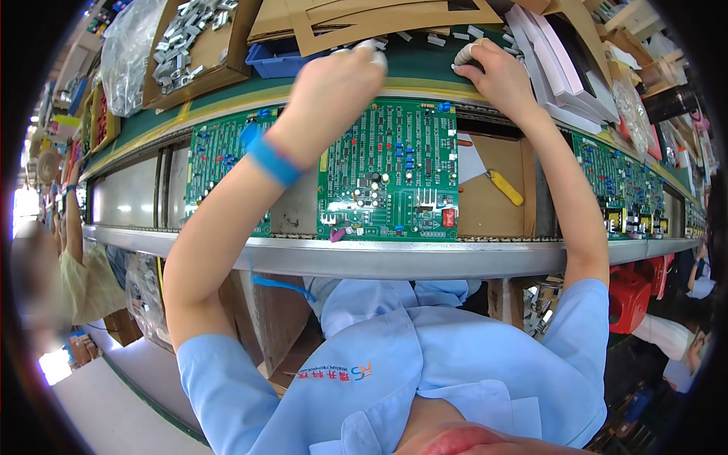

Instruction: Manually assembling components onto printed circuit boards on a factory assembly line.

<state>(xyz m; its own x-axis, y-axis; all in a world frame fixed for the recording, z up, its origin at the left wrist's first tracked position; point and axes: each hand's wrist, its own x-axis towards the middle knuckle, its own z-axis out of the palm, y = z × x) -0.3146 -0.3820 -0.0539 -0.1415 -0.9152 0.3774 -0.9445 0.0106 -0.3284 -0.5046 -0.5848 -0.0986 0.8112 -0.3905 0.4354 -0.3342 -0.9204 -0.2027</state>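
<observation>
Both arms reach over a rail line to the green bench behind it. My left hand (341, 91), with a blue strap (271, 158) on its wrist, hangs above the far edge of the middle green circuit board (388, 167). Its fingers curl closed, slightly blurred, and what they may hold is hidden. Farther right, my right hand (494, 74) is over the bench with thumb and fingers pinched together. White covers wrap some fingertips. Small silver metal pieces (436, 39) lie scattered between the hands. Whether the right fingers grip one cannot be made out.
More circuit boards sit left (216, 171) and right (626, 186) on the rails. A cardboard box (241, 53) of metal pieces and a blue bin (277, 64) stand at the back left. A yellow-handled tool (506, 187) lies on cardboard; white boxes (557, 64) are stacked at right.
</observation>
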